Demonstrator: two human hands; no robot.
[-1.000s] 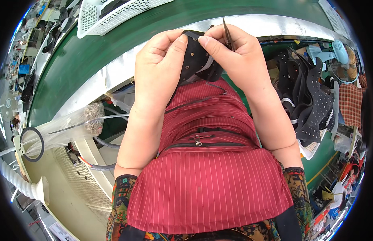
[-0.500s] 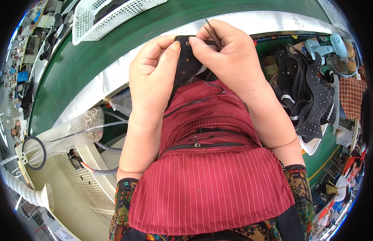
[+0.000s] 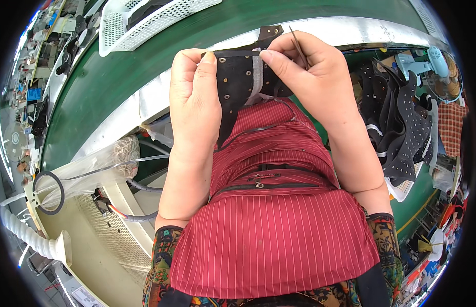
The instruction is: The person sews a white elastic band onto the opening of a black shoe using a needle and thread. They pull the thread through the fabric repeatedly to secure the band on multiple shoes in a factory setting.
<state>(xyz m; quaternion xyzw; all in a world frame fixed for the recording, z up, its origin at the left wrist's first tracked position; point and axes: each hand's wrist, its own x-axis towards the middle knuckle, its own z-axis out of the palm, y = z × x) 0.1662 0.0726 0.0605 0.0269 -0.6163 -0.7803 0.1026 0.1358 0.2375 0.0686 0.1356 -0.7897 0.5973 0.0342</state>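
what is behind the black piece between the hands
Past the black piece, a silver metal edge shows beyond and red striped cloth below; whatever lies directly behind it is covered.

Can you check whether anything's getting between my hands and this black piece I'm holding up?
Nothing visible. Your left hand and right hand pinch along the upper edge of the black piece. The dark pointed tool in your right hand sits right of that grip, not between.
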